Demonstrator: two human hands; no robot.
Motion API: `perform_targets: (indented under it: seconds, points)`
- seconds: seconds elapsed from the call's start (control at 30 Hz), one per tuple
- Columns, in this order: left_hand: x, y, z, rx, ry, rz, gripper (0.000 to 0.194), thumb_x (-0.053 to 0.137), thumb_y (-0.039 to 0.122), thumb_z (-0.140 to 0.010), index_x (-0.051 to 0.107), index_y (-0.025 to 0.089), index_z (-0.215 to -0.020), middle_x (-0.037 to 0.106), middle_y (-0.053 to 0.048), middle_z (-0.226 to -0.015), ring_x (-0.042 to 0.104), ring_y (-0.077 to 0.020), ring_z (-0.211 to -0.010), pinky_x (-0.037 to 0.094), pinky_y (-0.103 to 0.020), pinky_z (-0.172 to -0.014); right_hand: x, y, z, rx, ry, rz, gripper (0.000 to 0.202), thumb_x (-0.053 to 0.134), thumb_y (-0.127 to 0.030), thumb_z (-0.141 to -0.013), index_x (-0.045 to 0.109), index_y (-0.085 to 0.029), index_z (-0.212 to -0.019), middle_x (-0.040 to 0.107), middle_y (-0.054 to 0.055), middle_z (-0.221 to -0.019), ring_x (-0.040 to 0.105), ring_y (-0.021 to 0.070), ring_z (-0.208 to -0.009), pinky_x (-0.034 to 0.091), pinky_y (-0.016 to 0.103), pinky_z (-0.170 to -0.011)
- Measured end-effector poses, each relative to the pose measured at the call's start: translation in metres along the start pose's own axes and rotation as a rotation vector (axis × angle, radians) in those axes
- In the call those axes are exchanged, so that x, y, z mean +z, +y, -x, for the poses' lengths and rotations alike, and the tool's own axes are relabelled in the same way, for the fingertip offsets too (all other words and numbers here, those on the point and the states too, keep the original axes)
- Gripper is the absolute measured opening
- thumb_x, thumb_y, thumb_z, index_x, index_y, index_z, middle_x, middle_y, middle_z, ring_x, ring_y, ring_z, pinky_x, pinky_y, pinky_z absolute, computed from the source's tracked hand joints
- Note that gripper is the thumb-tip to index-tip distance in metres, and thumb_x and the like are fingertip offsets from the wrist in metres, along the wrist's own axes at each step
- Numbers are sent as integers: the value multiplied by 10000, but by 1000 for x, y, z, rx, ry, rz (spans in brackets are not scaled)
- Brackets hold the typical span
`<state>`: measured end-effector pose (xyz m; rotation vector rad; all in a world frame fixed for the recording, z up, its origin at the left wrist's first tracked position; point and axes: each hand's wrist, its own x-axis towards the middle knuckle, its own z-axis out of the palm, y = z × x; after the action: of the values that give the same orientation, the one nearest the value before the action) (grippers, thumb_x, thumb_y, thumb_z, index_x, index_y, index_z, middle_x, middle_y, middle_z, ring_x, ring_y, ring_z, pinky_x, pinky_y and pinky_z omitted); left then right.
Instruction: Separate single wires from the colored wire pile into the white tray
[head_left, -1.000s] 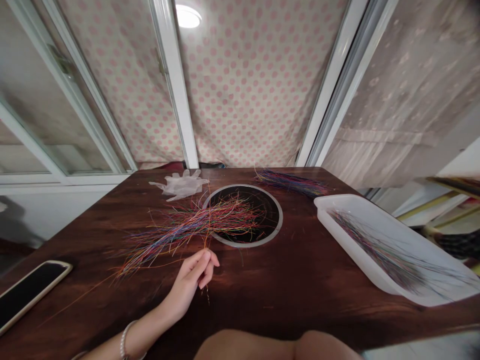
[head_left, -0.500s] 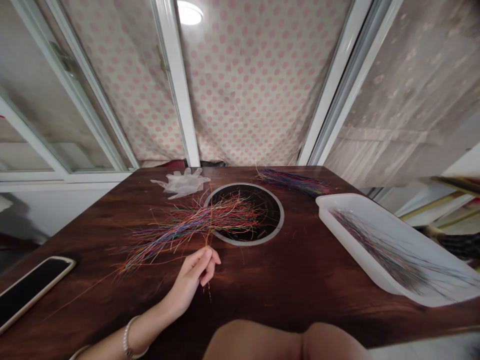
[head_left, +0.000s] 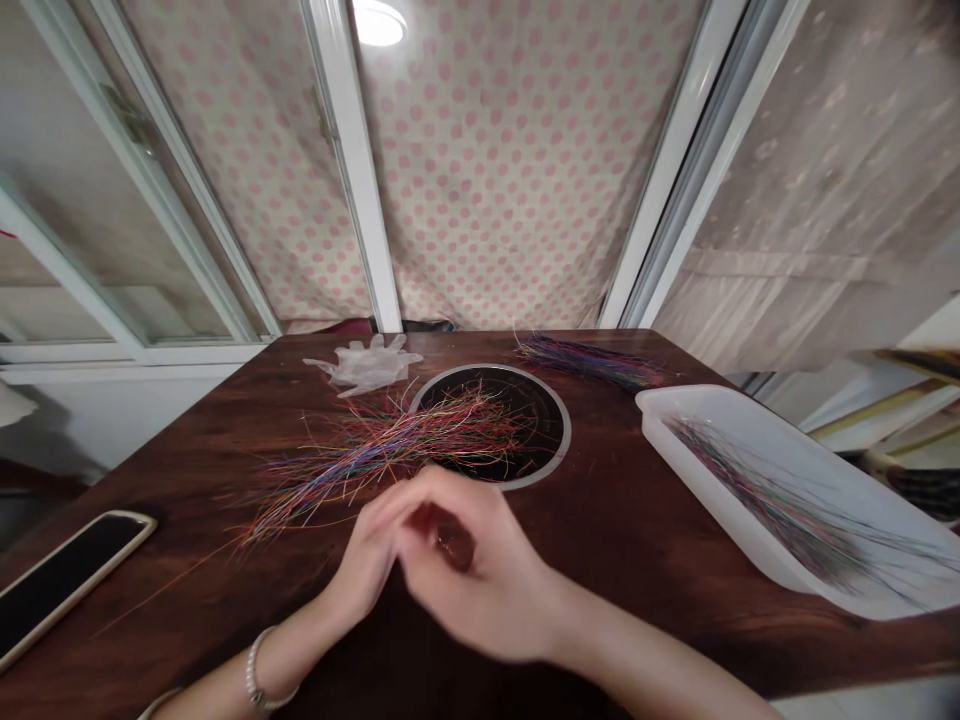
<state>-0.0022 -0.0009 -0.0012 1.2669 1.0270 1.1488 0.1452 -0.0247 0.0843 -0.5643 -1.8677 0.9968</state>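
Thin multicoloured strands (head_left: 390,437), seemingly wires, lie loosely fanned on the table (head_left: 622,520).

A wire bundle (head_left: 390,440) is lying partly on the round panel (head_left: 551,415), spreading left. Behind the panel, a glove (head_left: 367,365) is resting leftward, a second bundle (head_left: 589,362) rightward. Right of it, a tray (head_left: 720,410) is holding loose wires (head_left: 772,510). Before it, the left hand (head_left: 371,545) and right hand (head_left: 487,590) are meeting; far left, a phone (head_left: 67,580) is lying.
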Motion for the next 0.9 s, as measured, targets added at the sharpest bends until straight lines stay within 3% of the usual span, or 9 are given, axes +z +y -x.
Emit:
perform_targets:
  seconds: [0.13,0.2,0.3,0.43,0.57,0.73,0.9]
  points:
    - [2,9,-2,36,100,175,300,669,446,-768,628,150,-787,651,-31,-670,534,-129,-608,428,-240,-595,-17,55,6,107,246,216,71,542,-155,-781,599,-186,-810,606,27,-802,584,143,-746,480,279,-693]
    - [3,12,-4,23,144,222,297,706,422,-748,640,143,-828,684,-43,-704,551,-116,-608,428,-216,-585,-19,79,11,249,256,157,65,567,-182,-767,601,-177,-822,623,37,-817,603,153,-757,490,291,-698]
    - [3,12,-6,7,172,245,299,725,411,-732,654,143,-844,694,-44,-690,578,-114,-620,420,-195,-569,-12,99,19,408,183,-109,120,601,-269,-769,605,-168,-833,639,28,-788,639,153,-728,510,289,-678]
    - [3,8,-6,5,167,207,300,709,415,-746,681,140,-860,708,-63,-712,611,-136,-647,433,-209,-575,-7,101,27,529,142,-384,285,638,-427,-756,628,-155,-840,663,23,-720,661,142,-615,526,273,-607]
    - [2,5,-6,10,186,158,298,690,410,-765,706,136,-883,736,-106,-863,608,-132,-642,447,-225,-587,-10,95,29,569,143,-483,400,593,-534,-777,653,-148,-861,689,46,-713,677,145,-604,537,269,-593]
    - [2,5,-5,-22,177,157,299,690,392,-767,726,135,-916,740,-113,-884,604,-129,-656,449,-220,-587,-11,92,31,534,178,-345,263,711,-375,-697,667,-162,-844,709,39,-726,690,168,-618,566,292,-606]
    - [2,4,-3,-34,143,188,271,692,374,-773,736,147,-915,738,-95,-867,615,-115,-684,456,-194,-600,-10,97,33,501,233,-233,165,682,-293,-708,674,-161,-806,708,36,-716,697,177,-616,580,304,-621]
